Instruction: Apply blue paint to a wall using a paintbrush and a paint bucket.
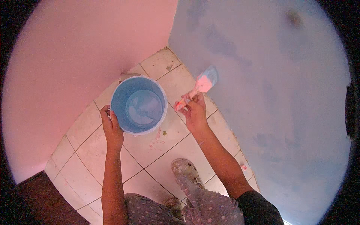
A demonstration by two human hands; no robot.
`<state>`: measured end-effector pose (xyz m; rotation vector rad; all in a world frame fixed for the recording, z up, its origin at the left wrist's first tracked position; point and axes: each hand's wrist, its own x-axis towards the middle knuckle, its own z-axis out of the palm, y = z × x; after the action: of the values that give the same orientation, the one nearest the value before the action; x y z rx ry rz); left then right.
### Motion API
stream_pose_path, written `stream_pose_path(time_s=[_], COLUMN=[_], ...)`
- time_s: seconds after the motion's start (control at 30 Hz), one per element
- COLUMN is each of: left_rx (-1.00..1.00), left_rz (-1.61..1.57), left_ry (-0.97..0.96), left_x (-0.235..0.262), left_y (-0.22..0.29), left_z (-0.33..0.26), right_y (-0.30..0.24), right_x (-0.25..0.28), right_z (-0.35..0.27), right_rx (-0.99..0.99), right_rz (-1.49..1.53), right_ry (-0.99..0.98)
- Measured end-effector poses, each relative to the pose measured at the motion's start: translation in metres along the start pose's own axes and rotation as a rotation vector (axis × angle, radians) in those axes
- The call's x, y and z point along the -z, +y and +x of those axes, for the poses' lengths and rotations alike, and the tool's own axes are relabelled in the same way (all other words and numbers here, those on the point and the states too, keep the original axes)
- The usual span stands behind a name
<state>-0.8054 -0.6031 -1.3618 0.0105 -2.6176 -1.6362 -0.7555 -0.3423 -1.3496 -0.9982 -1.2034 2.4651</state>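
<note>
My left hand (112, 126) grips the left rim of a round bucket (119, 98), its thumb and fingers closed over the edge. Inside the bucket the walls are blue, and pale blue paint (144, 107) covers its bottom. To the right, my right hand (195, 111) is closed around the handle of a wide paintbrush (204, 83). The brush points up and right, with pinkish paint on its body and blue on its bristle tips. Those tips are at the blue-grey wall (262, 93); whether they touch it I cannot tell.
A pink wall (93, 37) rises on the left and meets the blue-grey wall in a corner ahead. Cream floor tiles (165, 150) carry paint spots. My shoe (185, 168) stands below the bucket. A dark brown area (48, 202) lies at lower left.
</note>
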Motion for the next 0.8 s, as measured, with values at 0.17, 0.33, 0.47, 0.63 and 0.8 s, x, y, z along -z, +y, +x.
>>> stream_pose_path(time_s=[0.17,0.33,0.47,0.63,0.8], left_rx=[0.143,0.163,0.118,0.140,0.153], left_rz=[-0.051,-0.022,-0.028,-0.033,-0.017], left_ry=[-0.085,-0.112,-0.076,-0.117,-0.106], left_x=[-0.001,0.002,0.000,0.001,0.001], left_y=[0.018,0.017,0.009,0.015,0.016], left_z=[-0.002,-0.002,-0.001,0.000,-0.001], right_y=[0.019,0.018,0.031,0.040,0.024], right_x=[0.030,0.024,0.019,0.026,0.016], right_z=[0.028,0.047,0.027,0.036,0.060], right_rx=[-0.137,-0.036,-0.001,-0.148,0.017], right_rz=[0.120,0.092,0.019,0.043,0.022], right_ry=[-0.065,-0.108,-0.047,-0.076,-0.062])
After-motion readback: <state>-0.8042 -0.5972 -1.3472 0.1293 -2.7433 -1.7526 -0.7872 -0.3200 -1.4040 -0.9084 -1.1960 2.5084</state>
